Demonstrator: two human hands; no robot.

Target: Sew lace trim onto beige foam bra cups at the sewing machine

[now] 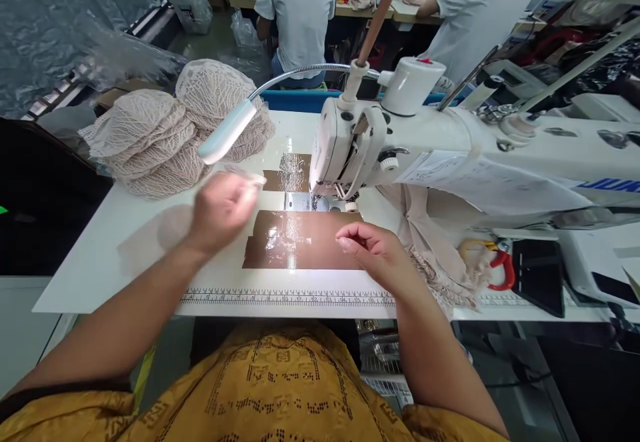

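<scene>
My left hand [223, 205] pinches a small, pale-beige fabric piece [257, 180] (blurred) left of the white metal sewing machine [420, 132], presumably for control; my right hand [377, 252] curls over glossy brown tape [300, 245], fingertips meeting or not, I can't tell.

Beige branching-patterned lace pieces [143, 135], white sewing machine [435, 132], brown patch [323, 249], mustard shirt [283, 389] with dark motifs

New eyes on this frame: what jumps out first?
Probably the white sewing machine, filling the right side, with a lamp on a bent metal neck to its left. Next, the heaped lace pieces at the table's far left. Then the hands: the left, blurred, seems to hold a pale scrap; the right is at the brown sheet's right end.
</scene>
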